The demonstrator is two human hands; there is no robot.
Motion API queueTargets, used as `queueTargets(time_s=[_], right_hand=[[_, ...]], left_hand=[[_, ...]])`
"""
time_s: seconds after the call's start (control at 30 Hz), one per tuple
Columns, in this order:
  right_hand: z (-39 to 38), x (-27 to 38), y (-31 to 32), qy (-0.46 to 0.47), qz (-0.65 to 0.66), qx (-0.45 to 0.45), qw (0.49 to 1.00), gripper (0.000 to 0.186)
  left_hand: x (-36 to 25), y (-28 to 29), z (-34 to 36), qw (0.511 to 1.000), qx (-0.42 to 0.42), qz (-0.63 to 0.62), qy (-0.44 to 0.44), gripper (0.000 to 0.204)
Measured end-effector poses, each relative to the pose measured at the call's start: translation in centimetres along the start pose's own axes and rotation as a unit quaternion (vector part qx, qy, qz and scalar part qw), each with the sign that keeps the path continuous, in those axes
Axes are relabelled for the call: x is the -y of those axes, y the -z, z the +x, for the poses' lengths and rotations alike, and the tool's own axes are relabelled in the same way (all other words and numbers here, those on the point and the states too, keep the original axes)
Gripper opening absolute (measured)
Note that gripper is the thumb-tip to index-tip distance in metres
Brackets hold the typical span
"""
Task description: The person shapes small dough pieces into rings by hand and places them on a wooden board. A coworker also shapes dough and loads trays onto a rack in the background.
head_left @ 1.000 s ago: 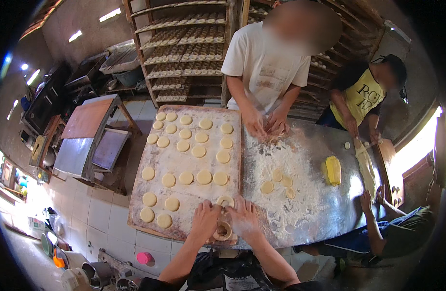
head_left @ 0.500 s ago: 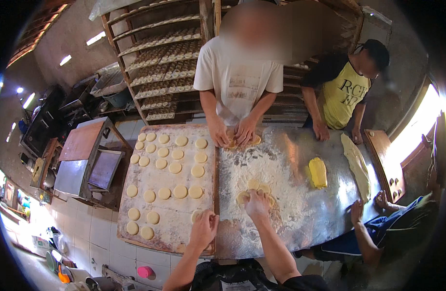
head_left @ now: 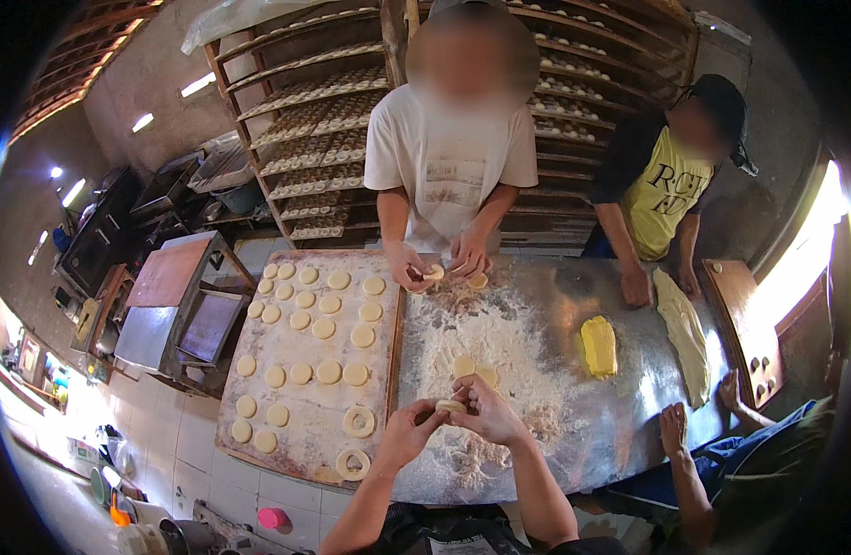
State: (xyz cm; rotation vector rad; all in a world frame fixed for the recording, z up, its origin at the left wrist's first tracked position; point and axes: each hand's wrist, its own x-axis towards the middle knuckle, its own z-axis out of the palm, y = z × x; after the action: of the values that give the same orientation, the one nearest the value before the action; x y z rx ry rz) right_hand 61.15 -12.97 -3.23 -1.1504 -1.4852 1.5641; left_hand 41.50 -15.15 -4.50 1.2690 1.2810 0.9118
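Both my hands meet over the near edge of the floured metal table (head_left: 546, 453). A small round piece of dough (head_left: 450, 406) is pinched between the fingers of my left hand (head_left: 414, 431) and my right hand (head_left: 489, 413). Just beyond them, a couple of flat dough discs (head_left: 464, 366) lie in the scattered flour (head_left: 486, 324). On the wooden board (head_left: 328, 416) to the left, dough rings (head_left: 359, 422) sit near my left forearm. Rows of uncut dough discs (head_left: 328, 372) cover other parts of that board.
Across the table a person (head_left: 449, 185) handles dough pieces. Another person (head_left: 671, 185) stands at the far right, near a long dough strip (head_left: 682, 338). A yellow block (head_left: 598, 347) rests on the metal. Someone's hands (head_left: 673, 429) are at the right edge. Shelves of dough (head_left: 324, 129) stand behind.
My left hand has left the board and my right hand has lifted from the floured discs; they now join on one dough piece. Dough rings show on the board. The person opposite has raised their dough.
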Motion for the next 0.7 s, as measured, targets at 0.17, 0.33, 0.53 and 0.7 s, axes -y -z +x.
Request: queueTargets(time_s=[0.17, 0.33, 0.53, 0.7], right_hand=[[-1.1, 0.0, 0.3, 0.029, 0.036, -0.007, 0.999, 0.048], [-1.7, -0.9, -0.1, 0.053, 0.023, 0.002, 0.998, 0.051], [1.4, -1.5, -4.3, 0.166, -0.284, -0.283, 0.901, 0.064], [0.8, -2.9, -4.4, -0.008, 0.274, 0.045, 0.961, 0.067]], left_hand=[[-1.7, -0.5, -1.2, 0.999, -0.002, -0.033, 0.033, 0.022], [-2.9, -1.1, -2.9, 0.999, -0.025, -0.027, 0.013, 0.023], [-3.1, -1.1, -3.1, 0.968, -0.056, 0.223, -0.1, 0.031], [-1.8, -2.1, -3.3, 0.858, -0.286, 0.307, -0.296, 0.04]])
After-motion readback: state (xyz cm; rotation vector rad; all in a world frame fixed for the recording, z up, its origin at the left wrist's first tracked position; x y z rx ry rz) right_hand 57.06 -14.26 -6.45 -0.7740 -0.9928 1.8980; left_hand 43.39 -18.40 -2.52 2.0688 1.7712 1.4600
